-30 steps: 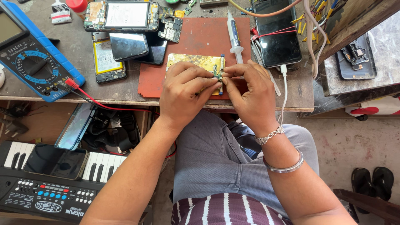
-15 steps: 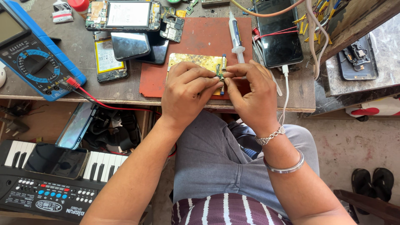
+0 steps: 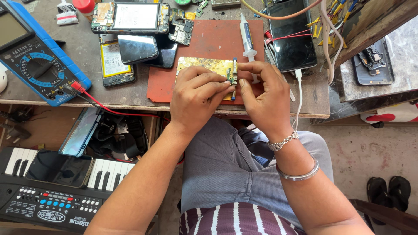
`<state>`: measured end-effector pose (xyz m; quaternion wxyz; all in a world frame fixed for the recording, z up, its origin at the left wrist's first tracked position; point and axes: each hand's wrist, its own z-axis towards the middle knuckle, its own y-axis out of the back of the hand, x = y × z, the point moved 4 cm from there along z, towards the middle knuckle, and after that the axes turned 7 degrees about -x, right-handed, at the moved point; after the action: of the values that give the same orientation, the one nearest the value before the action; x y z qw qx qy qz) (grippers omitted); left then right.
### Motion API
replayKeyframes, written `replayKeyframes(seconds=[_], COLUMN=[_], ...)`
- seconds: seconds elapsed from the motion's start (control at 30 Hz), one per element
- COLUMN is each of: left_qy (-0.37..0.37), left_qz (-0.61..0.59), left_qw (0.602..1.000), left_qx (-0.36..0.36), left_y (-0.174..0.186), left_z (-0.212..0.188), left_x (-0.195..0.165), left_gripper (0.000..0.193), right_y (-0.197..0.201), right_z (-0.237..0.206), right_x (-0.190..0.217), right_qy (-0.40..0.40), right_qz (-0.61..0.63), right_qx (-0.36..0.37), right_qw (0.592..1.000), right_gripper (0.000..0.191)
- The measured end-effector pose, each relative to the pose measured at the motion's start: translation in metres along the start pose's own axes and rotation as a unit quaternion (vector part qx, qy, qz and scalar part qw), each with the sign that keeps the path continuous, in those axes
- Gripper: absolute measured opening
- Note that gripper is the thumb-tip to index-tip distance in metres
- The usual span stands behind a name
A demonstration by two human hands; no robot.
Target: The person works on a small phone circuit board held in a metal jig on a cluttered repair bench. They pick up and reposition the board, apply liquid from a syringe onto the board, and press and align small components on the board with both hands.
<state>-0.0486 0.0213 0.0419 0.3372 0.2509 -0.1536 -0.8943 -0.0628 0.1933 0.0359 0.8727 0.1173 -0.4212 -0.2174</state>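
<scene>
Both my hands meet over a red work mat (image 3: 209, 41) on the bench. My left hand (image 3: 198, 98) and my right hand (image 3: 263, 95) pinch a small green circuit board (image 3: 232, 77) between their fingertips, just above a gold-coloured phone back panel (image 3: 204, 65) lying on the mat. Most of the small board is hidden by my fingers. A white syringe (image 3: 247, 37) lies on the mat just beyond my right hand.
A blue multimeter (image 3: 32, 61) with a red lead sits at the left. Several opened phones (image 3: 130, 17) and a dark phone on a white cable (image 3: 291, 37) lie at the back. An electronic keyboard (image 3: 52, 191) stands below the bench, sandals (image 3: 394, 191) on the floor.
My fingertips have shifted slightly on the small board, my right hand closing in a little. Hands and board stay over the same spot on the mat.
</scene>
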Motion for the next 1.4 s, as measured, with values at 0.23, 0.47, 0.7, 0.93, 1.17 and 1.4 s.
replayKeyframes(seconds=[0.23, 0.47, 0.7, 0.93, 1.17, 1.4], left_qy=[0.003, -0.001, -0.003, 0.009, 0.005, 0.001], left_qz=[-0.006, -0.008, -0.019, -0.020, -0.012, -0.017], left_qw=[1.000, 1.000, 1.000, 1.000, 1.000, 1.000], left_qx=[-0.001, 0.010, 0.011, 0.012, 0.011, 0.007], left_y=[-0.001, 0.000, 0.001, 0.002, 0.000, 0.000], left_z=[0.000, 0.000, 0.000, -0.001, -0.002, 0.003], left_x=[0.001, 0.002, 0.002, 0.002, 0.003, 0.002], left_gripper=[0.011, 0.012, 0.010, 0.010, 0.010, 0.011], right_y=[0.000, -0.001, -0.003, -0.002, 0.000, 0.006], right_z=[0.001, 0.001, 0.002, 0.001, 0.003, 0.012], right_x=[0.004, 0.006, 0.004, 0.007, 0.007, 0.013], right_qy=[0.006, -0.012, -0.019, 0.002, 0.005, 0.084], right_qz=[-0.013, 0.018, 0.030, -0.001, -0.035, -0.015], right_qx=[0.012, 0.022, 0.024, 0.021, 0.027, 0.020], right_qw=[1.000, 1.000, 0.999, 1.000, 0.999, 0.996], right_gripper=[0.026, 0.025, 0.025, 0.026, 0.030, 0.029])
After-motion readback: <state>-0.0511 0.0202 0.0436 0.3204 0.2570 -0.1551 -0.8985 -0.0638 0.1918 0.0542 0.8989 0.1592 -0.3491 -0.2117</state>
